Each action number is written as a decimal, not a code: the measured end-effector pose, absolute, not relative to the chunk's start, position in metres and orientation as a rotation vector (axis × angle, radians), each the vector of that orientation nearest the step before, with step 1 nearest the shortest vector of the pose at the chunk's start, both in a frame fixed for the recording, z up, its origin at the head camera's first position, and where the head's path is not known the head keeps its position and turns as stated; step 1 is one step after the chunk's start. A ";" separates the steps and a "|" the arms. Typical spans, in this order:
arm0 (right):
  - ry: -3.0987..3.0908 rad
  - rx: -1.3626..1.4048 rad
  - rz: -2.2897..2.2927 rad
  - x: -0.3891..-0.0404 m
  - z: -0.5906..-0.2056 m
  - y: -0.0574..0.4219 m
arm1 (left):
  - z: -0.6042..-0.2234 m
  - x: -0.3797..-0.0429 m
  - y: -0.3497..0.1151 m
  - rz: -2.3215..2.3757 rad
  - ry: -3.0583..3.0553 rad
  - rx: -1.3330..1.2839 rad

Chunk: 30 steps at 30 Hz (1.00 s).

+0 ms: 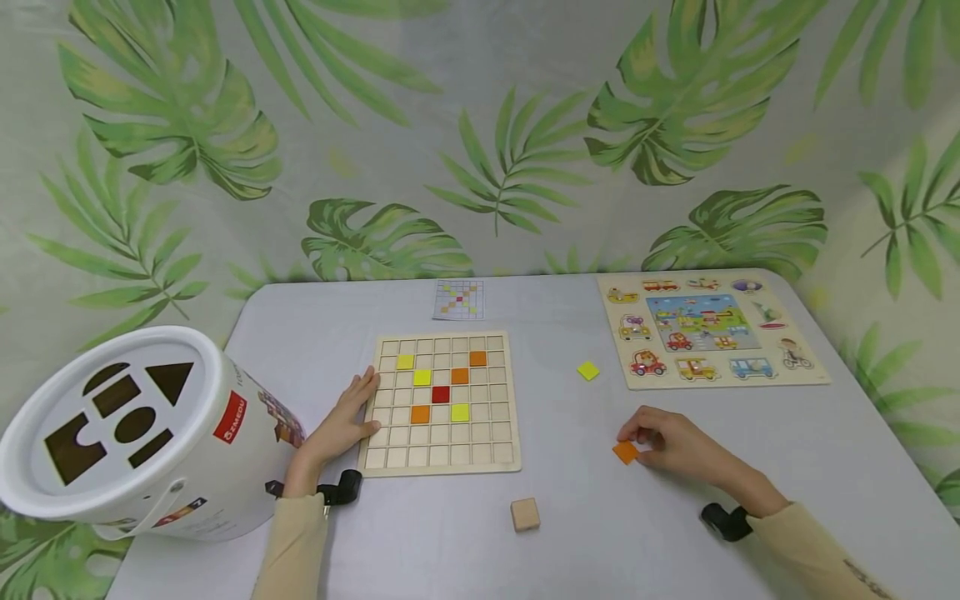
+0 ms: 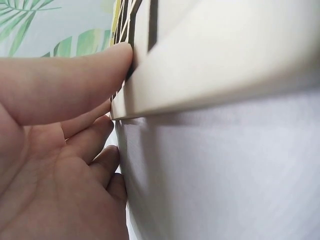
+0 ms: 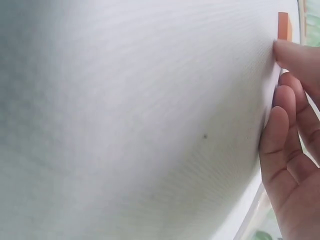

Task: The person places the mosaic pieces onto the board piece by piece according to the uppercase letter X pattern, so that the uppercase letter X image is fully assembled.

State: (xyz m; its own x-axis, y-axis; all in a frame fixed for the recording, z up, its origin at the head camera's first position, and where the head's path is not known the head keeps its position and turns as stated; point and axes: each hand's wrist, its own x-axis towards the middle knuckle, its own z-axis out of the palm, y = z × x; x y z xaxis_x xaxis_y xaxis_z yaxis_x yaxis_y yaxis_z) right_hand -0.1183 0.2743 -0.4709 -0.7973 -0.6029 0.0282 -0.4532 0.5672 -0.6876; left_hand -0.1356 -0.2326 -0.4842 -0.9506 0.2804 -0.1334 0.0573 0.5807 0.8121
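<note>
A wooden grid board [image 1: 442, 463] lies flat on the table, holding one red tile [image 1: 440, 394], three yellow tiles and three orange ones. Along its left edge rests my left hand [image 1: 339, 429], fingers stretched out; in the left wrist view the thumb [image 2: 95, 85] touches the board's rim. To the right of the board, my right hand [image 1: 678, 446] pinches a loose orange square tile [image 1: 626, 452] low over the table, between thumb and fingertips. In the right wrist view that tile [image 3: 283, 26] shows just past the thumb. A loose yellow tile [image 1: 588, 371] lies farther back.
A white bucket [image 1: 255, 467] with a shape-hole lid stands at the left, close to my left forearm. Behind the board lies a small printed pattern card [image 1: 459, 312]. A vehicle picture puzzle [image 1: 637, 382] occupies the back right. Near the front sits a wooden cube [image 1: 525, 514].
</note>
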 end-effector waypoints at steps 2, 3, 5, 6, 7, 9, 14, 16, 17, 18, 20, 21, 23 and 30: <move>2.605 -0.869 -1.026 -0.119 -0.471 0.272 | -0.485 -0.136 -0.233 1.306 2.563 0.274; 2.608 -0.859 -1.017 -0.119 -0.471 0.271 | -0.485 -0.136 -0.233 1.305 2.563 0.272; 2.612 -0.836 -0.997 -0.120 -0.471 0.268 | -0.485 -0.135 -0.233 1.305 2.563 0.270; 2.614 -0.823 -0.988 -0.120 -0.471 0.266 | -0.485 -0.135 -0.233 1.303 2.565 0.272; 2.615 -0.813 -0.982 -0.121 -0.471 0.263 | -0.485 -0.135 -0.234 1.301 2.567 0.274; 2.620 -0.803 -0.984 -0.122 -0.471 0.257 | -0.485 -0.135 -0.234 1.302 2.568 0.280; 2.610 -0.836 -1.040 -0.127 -0.470 0.232 | -0.485 -0.135 -0.235 1.304 2.570 0.284; 2.592 -0.867 -1.062 -0.131 -0.469 0.219 | -0.485 -0.135 -0.234 1.303 2.569 0.279; 2.584 -0.886 -1.070 -0.133 -0.468 0.212 | -0.485 -0.135 -0.234 1.302 2.568 0.274; 2.573 -0.906 -1.081 -0.135 -0.466 0.204 | -0.485 -0.136 -0.234 1.300 2.569 0.275; 2.546 -0.946 -1.101 -0.139 -0.463 0.187 | -0.486 -0.136 -0.234 1.298 2.568 0.268; 2.534 -0.969 -1.110 -0.140 -0.461 0.179 | -0.486 -0.136 -0.234 1.300 2.565 0.266; 2.509 -1.011 -1.119 -0.144 -0.458 0.161 | -0.486 -0.136 -0.234 1.303 2.565 0.272; 2.429 -1.098 -1.075 -0.154 -0.452 0.095 | -0.483 -0.135 -0.235 1.334 2.565 0.303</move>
